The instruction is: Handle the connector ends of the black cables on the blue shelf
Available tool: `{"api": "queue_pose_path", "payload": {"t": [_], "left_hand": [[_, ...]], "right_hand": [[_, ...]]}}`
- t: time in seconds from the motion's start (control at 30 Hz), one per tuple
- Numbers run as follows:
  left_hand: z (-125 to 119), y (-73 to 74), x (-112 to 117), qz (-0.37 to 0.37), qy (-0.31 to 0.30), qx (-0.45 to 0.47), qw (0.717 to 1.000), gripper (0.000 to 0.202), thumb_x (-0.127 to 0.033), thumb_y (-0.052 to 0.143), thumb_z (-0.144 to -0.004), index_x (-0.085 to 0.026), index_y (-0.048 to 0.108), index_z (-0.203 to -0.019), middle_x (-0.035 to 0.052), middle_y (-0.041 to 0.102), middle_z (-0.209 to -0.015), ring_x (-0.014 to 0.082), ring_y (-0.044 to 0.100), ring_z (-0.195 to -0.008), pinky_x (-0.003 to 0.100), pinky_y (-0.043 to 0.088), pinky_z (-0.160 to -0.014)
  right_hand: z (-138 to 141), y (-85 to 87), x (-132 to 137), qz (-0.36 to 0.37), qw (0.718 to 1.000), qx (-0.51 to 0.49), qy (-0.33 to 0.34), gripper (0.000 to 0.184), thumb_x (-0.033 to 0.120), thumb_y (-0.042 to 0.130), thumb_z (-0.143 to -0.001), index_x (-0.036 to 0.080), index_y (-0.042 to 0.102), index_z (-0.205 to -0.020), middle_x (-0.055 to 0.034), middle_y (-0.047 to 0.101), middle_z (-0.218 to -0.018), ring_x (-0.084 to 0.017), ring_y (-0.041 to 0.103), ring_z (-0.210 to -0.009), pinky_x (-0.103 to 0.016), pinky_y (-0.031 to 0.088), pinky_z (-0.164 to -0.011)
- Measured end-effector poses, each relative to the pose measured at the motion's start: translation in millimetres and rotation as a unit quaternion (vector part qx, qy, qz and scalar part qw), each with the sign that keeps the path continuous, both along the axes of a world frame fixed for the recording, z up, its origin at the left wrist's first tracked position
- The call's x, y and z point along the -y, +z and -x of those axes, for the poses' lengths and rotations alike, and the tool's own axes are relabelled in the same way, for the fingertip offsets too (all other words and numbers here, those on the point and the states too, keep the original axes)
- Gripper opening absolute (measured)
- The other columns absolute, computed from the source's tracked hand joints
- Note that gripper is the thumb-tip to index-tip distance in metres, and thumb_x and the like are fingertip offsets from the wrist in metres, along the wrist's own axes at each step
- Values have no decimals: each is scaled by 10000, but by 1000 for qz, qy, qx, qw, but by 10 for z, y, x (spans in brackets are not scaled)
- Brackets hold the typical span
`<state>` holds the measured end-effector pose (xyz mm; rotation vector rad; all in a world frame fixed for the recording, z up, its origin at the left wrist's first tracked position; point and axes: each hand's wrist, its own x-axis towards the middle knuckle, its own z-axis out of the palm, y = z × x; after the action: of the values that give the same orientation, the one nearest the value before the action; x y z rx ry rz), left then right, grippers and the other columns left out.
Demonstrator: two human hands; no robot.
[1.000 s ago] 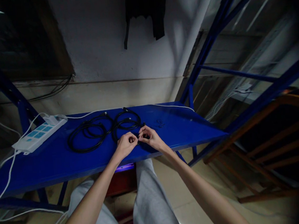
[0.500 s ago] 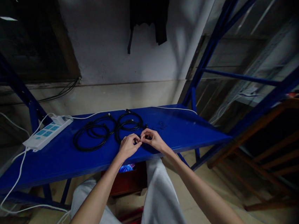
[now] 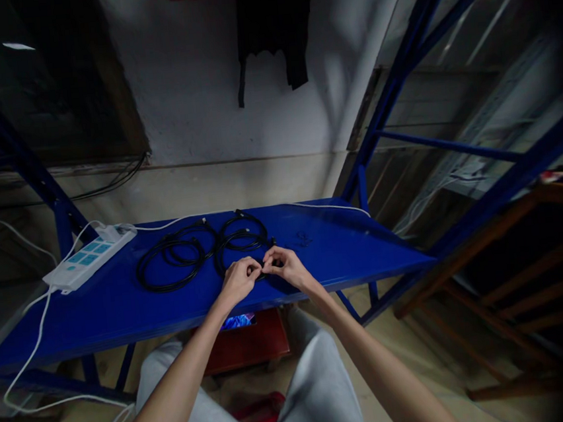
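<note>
My left hand (image 3: 240, 280) and my right hand (image 3: 287, 267) meet at the front of the blue table, thumbs and index fingers pinched close together. What sits between the fingertips is too small and dark to make out. Just behind and partly under my hands lies a coiled black cable (image 3: 216, 260). To its left rests another coiled black cable (image 3: 167, 288), its loops overlapping. Beyond my right hand, several thin dark strips (image 3: 303, 238) are scattered on the tabletop.
A white power strip (image 3: 89, 258) stands at the left end of the blue table (image 3: 107, 314), and its white cord (image 3: 38, 327) hangs off the side. Blue frame posts rise at both ends. Below are a red stool (image 3: 247, 347) and, at right, a wooden chair (image 3: 492, 283).
My head view has shifted slightly. Both hands stay pinched at nearly the same spot, with only small finger movements. My right knee has moved outward, showing more of the red stool.
</note>
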<state>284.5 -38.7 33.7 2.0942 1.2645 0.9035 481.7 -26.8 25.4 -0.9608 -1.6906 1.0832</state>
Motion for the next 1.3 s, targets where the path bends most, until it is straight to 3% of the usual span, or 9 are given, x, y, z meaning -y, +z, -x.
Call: {"api": "queue_pose_path", "payload": {"t": [0.2, 0.67, 1.07, 1.3], "left_hand": [[-13, -21, -50, 22, 2, 19, 1000, 153, -274, 645, -868, -206, 780, -849, 13, 705, -850, 142, 593, -736, 251, 414, -693], [-25, -40, -78, 42, 7, 33, 999, 185, -350, 685, -856, -212, 808, -843, 6, 712, -834, 133, 594, -719, 243, 381, -640], [0, -40, -69, 25, -38, 61, 997, 108, -275, 701, -825, -215, 790, -812, 5, 730, -884, 160, 652, -859, 260, 460, -801], [-29, -32, -48, 46, -9, 73, 996, 133, -351, 786, -765, -222, 790, -796, -3, 733, -875, 156, 661, -820, 263, 459, -768]], "right_hand": [[7, 47, 10, 3, 1000, 8, -10, 354, 458, 851, -725, 185, 667, -856, -16, 700, -720, -163, 603, -655, -300, 416, -687], [12, 21, -28, -20, 999, 19, -27, 350, 488, 826, -736, 170, 686, -778, -35, 672, -749, -157, 572, -677, -282, 426, -650], [13, 18, -32, -28, 998, 33, -33, 369, 530, 798, -763, 178, 690, -792, -39, 680, -750, -162, 569, -676, -290, 422, -640], [25, 45, -19, -39, 997, 50, -43, 353, 511, 809, -758, 176, 699, -767, -36, 676, -731, -154, 555, -656, -284, 421, -636]]}}
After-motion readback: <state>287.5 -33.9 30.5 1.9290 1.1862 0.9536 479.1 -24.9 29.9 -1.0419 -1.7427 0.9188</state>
